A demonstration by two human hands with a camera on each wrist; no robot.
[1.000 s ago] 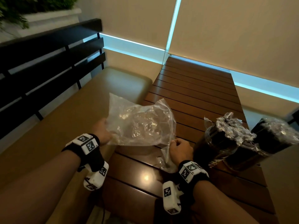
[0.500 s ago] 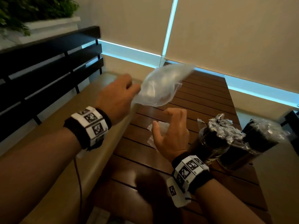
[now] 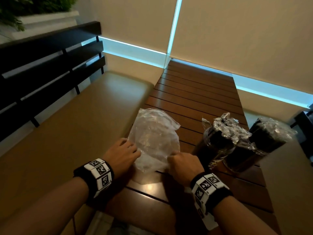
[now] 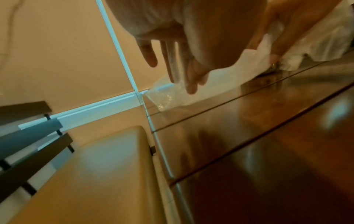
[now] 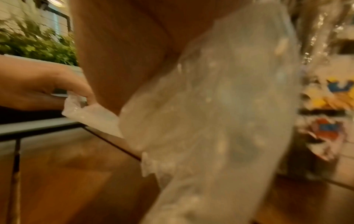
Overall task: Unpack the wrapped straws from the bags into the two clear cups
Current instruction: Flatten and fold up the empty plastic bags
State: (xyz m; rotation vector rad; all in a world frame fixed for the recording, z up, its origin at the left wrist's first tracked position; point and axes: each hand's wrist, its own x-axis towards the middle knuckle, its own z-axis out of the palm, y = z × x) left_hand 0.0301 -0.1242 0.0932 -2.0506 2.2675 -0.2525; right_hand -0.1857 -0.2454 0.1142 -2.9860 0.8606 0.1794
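A crumpled clear plastic bag (image 3: 152, 136) lies flat on the wooden table (image 3: 194, 92) in front of me. My left hand (image 3: 128, 150) rests on the bag's left edge, and its fingers (image 4: 189, 72) are stretched out straight over the plastic (image 4: 220, 84). My right hand (image 3: 179, 158) is curled and pinches the bag's near right edge; in the right wrist view the plastic (image 5: 220, 113) runs blurred across the palm. To the right stand two clear cups (image 3: 216, 146) (image 3: 259, 143) packed with dark wrapped straws and topped with crinkled film.
A tan padded bench (image 3: 76, 124) with a black slatted backrest (image 3: 42, 65) runs along the table's left side. The table's far half is bare slats up to the wall. A planter with greenery (image 3: 33, 11) sits at the top left.
Half a second ago my left hand held the bag up in the air and my right hand was open. Now the bag is down on the table, my right hand pinches its edge and my left rests on it.
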